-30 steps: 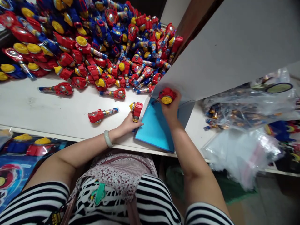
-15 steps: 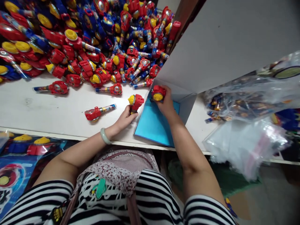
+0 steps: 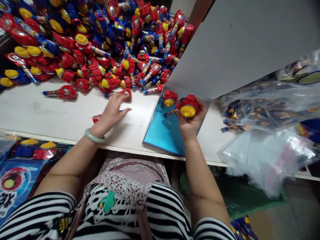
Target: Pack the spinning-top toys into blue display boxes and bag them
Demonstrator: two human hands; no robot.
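Observation:
My right hand grips a red spinning-top toy with a round yellow top, holding it over the right part of a box with a blue bottom. A second red-and-yellow top toy sits in the box's back left corner. My left hand is open, thumb and fingers apart, over the white table. Its fingertips reach a red toy with a clear tube, and whether they touch it I cannot tell. Another red toy lies mostly hidden under that hand.
A big heap of red and blue top toys covers the back of the table. One red toy lies apart at left. The box's tall grey lid stands up behind. Clear plastic bags lie at right.
The toy that was in my left hand is now in my right hand. My right hand has let go of the toy in the corner. My left hand has moved left, emptied and opened.

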